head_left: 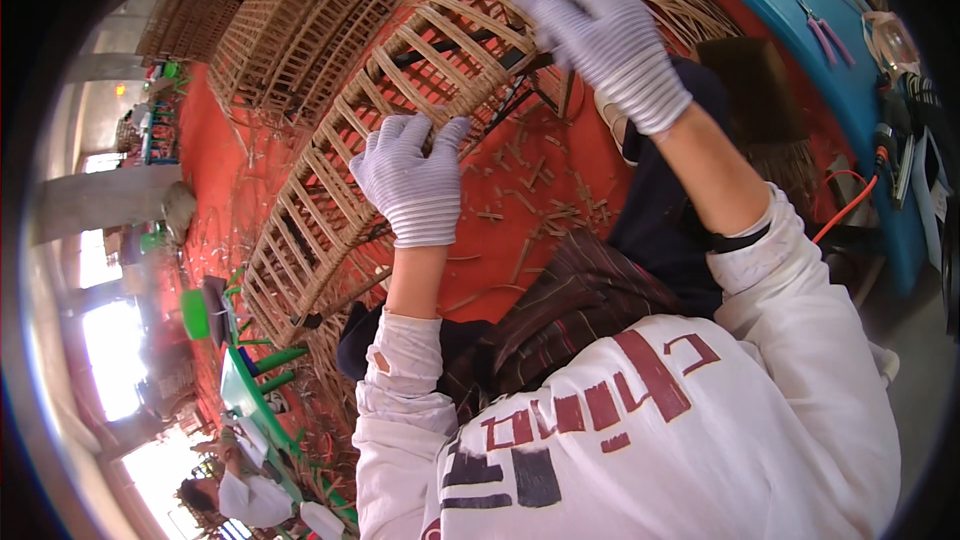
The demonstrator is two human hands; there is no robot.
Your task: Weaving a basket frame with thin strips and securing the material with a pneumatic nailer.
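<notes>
A long woven wicker rack (485,80) with wrapped slats over a dark frame stretches diagonally before me. My left hand (412,172), in a grey-and-white striped glove, is closed on the rack's near edge, fingers bent over the wicker. At its far right end is my right hand (605,45), gloved alike. The fingers of that hand are curled downward against the end of the rack and slightly blurred. Whatever lies between them is hidden.
Finished-looking woven racks (300,30) stand stacked at the far left. Cut wicker scraps (535,175) litter the red floor. Pink-handled pliers (825,38) and a power tool (884,140) with an orange cord lie on the blue table (770,5) at right. Another person (255,498) is at lower left.
</notes>
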